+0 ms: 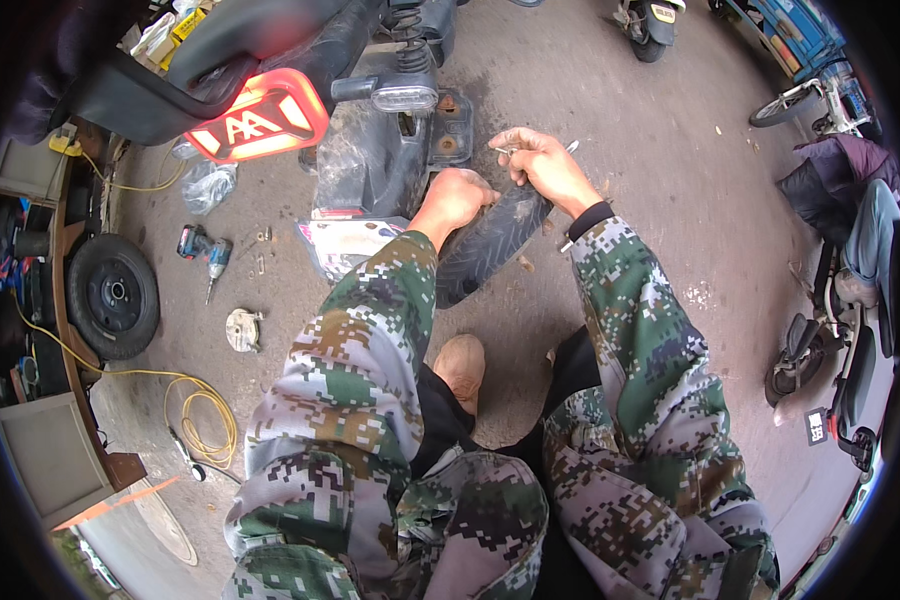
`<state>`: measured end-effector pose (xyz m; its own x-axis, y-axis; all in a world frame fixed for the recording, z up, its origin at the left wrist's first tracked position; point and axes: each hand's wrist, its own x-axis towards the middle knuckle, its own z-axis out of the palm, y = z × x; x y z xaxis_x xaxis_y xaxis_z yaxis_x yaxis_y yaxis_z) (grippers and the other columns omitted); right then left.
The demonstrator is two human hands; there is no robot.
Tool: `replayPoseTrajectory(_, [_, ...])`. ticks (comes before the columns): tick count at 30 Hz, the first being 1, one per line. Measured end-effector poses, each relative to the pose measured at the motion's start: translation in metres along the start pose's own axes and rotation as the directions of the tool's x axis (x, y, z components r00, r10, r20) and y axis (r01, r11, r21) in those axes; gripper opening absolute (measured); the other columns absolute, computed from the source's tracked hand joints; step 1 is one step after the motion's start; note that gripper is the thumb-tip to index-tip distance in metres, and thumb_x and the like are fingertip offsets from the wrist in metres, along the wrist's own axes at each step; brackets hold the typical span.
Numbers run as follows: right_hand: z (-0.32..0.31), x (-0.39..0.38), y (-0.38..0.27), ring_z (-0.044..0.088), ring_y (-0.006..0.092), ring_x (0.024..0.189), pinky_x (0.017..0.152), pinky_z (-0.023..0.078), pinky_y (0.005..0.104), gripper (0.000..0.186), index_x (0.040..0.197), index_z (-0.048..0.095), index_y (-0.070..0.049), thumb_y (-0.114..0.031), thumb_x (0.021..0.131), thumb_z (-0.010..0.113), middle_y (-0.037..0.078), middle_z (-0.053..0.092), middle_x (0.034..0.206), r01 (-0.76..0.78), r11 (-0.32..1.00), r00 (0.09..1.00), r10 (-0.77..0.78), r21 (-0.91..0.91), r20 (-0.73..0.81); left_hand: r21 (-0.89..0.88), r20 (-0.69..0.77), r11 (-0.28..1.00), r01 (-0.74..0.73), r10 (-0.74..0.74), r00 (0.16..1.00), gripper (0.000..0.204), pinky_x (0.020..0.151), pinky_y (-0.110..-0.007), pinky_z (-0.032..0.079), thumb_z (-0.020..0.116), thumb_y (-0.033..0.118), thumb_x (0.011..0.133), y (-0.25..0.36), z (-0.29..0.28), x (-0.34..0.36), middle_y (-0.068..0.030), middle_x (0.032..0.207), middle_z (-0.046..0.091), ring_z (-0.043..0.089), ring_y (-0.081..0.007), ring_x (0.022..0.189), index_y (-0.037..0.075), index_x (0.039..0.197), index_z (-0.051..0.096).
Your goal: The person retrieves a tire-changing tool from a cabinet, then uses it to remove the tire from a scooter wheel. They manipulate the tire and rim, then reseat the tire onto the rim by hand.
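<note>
Black rubber tyre [485,255] beside the dusty mudguard [370,165], under the 2 hands. Left hand [455,203] curled against it, cannot tell if holding anything; right hand [548,172] pinching a slim metal piece [506,151]. Risks: loose pinch, piece slips; uneven push, tyre shifts.

soft even daylight, curved edges, black corners

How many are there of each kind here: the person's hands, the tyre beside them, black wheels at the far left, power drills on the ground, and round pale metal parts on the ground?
Hands: 2 (left hand, right hand)
Tyre: 1
Black wheel: 1
Power drill: 1
Round pale metal part: 1
Total: 6
</note>
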<state>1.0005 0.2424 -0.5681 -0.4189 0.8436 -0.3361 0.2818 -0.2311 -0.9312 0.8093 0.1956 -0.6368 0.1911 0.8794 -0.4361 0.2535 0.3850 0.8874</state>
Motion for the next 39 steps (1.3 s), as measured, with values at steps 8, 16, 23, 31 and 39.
replayPoseTrajectory(8, [-0.002, 0.006, 0.006, 0.069, 0.0171, 0.098, 0.088, 0.056, 0.0319, 0.039, 0.14, 0.061, 0.002, -0.002, 0.101, 0.059, 0.012, 0.072, 0.12, 0.056, 0.996, 0.998, -0.058, 0.063, 0.035, 0.019, -0.001, 1.0, 0.016, -0.016, 1.0, 0.022, 0.07, -0.031, 0.052, 0.071, 0.008, 0.093, 0.005, -0.001, 0.0, -0.0064, 0.092, 0.074, 0.065, -0.0146, 0.079, -0.001, 0.111, 0.08])
replayPoseTrajectory(16, [0.0, -0.003, 0.007, 0.069, 0.0183, 0.105, 0.096, 0.055, 0.0333, 0.04, 0.147, 0.057, 0.001, -0.01, 0.109, 0.052, 0.011, 0.07, 0.125, 0.051, 0.998, 0.999, -0.051, 0.035, 0.015, 0.027, -0.017, 0.998, -0.053, 0.054, 0.998, 0.021, 0.066, -0.032, 0.051, 0.071, 0.005, 0.09, -0.003, 0.004, -0.003, -0.0056, 0.085, 0.074, 0.064, -0.015, 0.07, -0.001, 0.108, 0.081])
replayPoseTrajectory(23, [0.004, -0.004, 0.003, 0.07, 0.0196, 0.105, 0.096, 0.056, 0.0338, 0.04, 0.147, 0.057, 0.002, -0.009, 0.11, 0.05, 0.012, 0.071, 0.124, 0.053, 0.998, 0.998, -0.053, 0.014, -0.019, 0.049, 0.007, 0.999, -0.018, 0.017, 1.0, 0.02, 0.067, -0.033, 0.053, 0.073, 0.008, 0.091, -0.001, 0.001, 0.001, -0.0074, 0.086, 0.075, 0.067, -0.0154, 0.072, -0.001, 0.106, 0.08])
replayPoseTrajectory(31, [0.008, -0.003, 0.001, 0.071, 0.0204, 0.105, 0.095, 0.056, 0.0343, 0.04, 0.147, 0.057, 0.002, -0.007, 0.109, 0.049, 0.015, 0.071, 0.125, 0.061, 0.998, 0.997, -0.061, 0.008, -0.05, 0.083, -0.005, 0.996, 0.02, -0.019, 1.0, 0.023, 0.069, -0.033, 0.054, 0.074, 0.01, 0.09, 0.01, -0.002, -0.006, -0.008, 0.09, 0.077, 0.068, -0.0154, 0.075, -0.001, 0.109, 0.081])
replayPoseTrajectory(39, [0.007, -0.004, 0.003, 0.071, 0.02, 0.103, 0.094, 0.056, 0.0341, 0.04, 0.146, 0.057, 0.002, -0.005, 0.108, 0.048, 0.016, 0.071, 0.125, 0.078, 0.997, 0.995, -0.078, 0.007, -0.066, -0.018, 0.017, 0.998, 0.065, -0.064, 0.998, 0.021, 0.071, -0.034, 0.055, 0.074, 0.011, 0.092, 0.006, -0.001, 0.0, -0.0066, 0.09, 0.075, 0.067, -0.0158, 0.077, -0.001, 0.108, 0.08])
